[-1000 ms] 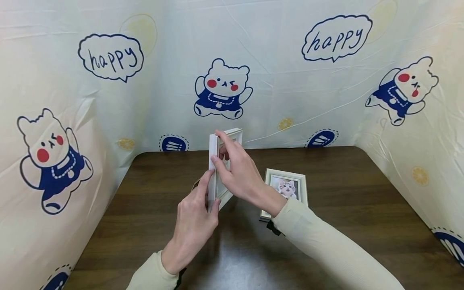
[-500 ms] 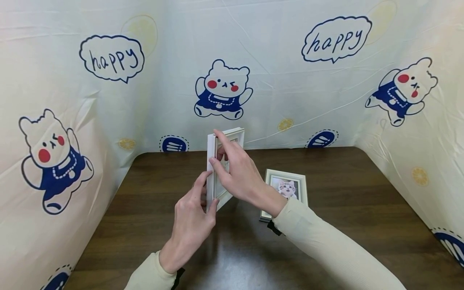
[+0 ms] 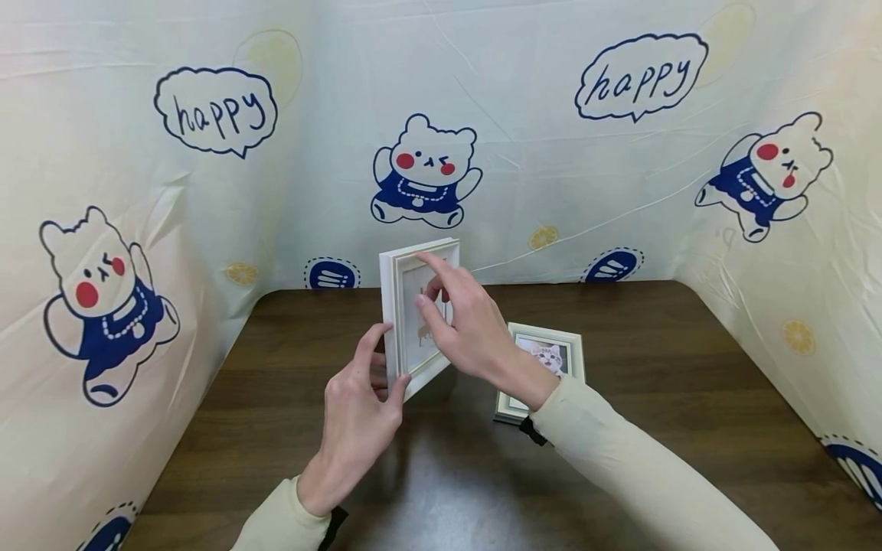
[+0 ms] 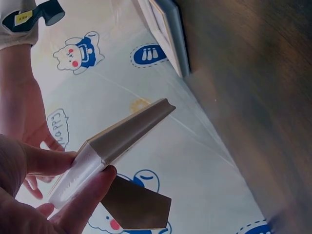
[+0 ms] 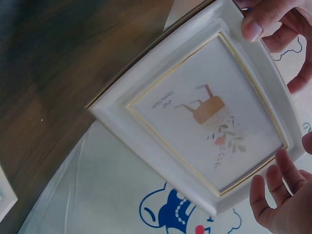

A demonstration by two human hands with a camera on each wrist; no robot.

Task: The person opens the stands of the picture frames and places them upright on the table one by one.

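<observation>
A white picture frame with a gold inner line stands nearly upright in the person's left hand, whose thumb and fingers grip its near side edge. Inside it, a print shows a brown chair-like drawing with flowers. From the back of the frame a brown stand flap juts out, seen in the left wrist view. The right hand is in front of the frame with loosely bent fingers, the index fingertip right at the upper border. In the right wrist view its fingers overlap the frame's edge without curling round it.
A second cream frame with a cat photo lies on the dark wooden table, partly behind the right forearm. A pale curtain with bear prints encloses the back and sides.
The left hand has turned the white frame so more of its front faces the person, shifting slightly left. The right hand's thumb has come away from the frame's side edge.
</observation>
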